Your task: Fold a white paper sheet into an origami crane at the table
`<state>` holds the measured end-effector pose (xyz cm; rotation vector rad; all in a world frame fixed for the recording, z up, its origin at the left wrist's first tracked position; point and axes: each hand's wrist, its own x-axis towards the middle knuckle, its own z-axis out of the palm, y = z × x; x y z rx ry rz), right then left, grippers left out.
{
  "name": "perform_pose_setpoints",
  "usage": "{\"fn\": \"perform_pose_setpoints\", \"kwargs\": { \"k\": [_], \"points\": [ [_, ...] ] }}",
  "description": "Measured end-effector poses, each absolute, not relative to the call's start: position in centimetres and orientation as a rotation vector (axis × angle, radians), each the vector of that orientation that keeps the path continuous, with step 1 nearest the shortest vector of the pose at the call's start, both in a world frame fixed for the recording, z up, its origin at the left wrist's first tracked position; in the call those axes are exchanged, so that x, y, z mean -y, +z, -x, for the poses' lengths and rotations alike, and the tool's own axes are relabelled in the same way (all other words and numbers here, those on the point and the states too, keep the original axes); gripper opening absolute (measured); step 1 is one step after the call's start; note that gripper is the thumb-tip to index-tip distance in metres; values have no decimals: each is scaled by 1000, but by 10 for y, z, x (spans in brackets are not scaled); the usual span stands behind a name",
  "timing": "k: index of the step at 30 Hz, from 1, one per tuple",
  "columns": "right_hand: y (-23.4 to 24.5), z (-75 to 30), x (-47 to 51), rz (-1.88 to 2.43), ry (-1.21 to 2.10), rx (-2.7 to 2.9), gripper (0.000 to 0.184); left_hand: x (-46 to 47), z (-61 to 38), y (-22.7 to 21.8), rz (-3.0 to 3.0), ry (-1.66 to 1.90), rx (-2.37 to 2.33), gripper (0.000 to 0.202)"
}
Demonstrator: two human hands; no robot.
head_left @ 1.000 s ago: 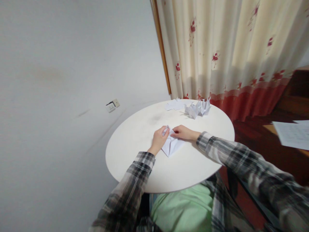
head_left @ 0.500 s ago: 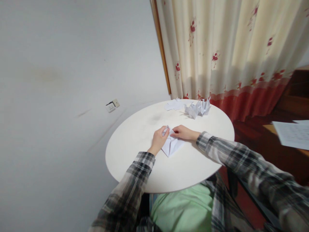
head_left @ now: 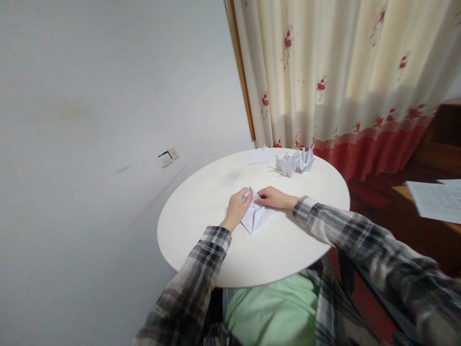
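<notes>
A folded sheet of white paper [head_left: 254, 218] lies on the round white table [head_left: 201, 226], one pointed corner toward me and creases running across it. My left hand [head_left: 237, 207] pinches its upper left part between thumb and fingers. From the right, my right hand [head_left: 275, 198] grips the paper's upper right side with fingertips and thumb close together. Part of the paper is hidden beneath the hands.
Several folded paper cranes [head_left: 295, 162] stand at the table's far right edge. Beside them lie flat white papers [head_left: 258, 155]. A wall with a socket [head_left: 165, 160] borders the left; a curtain [head_left: 306, 72] hangs behind. Written sheets [head_left: 434, 199] rest on a surface at right.
</notes>
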<state>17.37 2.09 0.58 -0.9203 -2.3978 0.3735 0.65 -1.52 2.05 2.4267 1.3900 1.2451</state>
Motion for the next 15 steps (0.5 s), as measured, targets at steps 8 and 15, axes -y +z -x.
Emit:
{"fn": "perform_pose_setpoints", "kwargs": {
  "k": [8,15],
  "points": [
    [5,-174,-22,923,360,2398,34,16,-7,22,-2418,1226,-1409,23],
    [5,-174,-22,922,397,2399,33,15,-7,19,-2426,1225,-1393,22]
  ]
}}
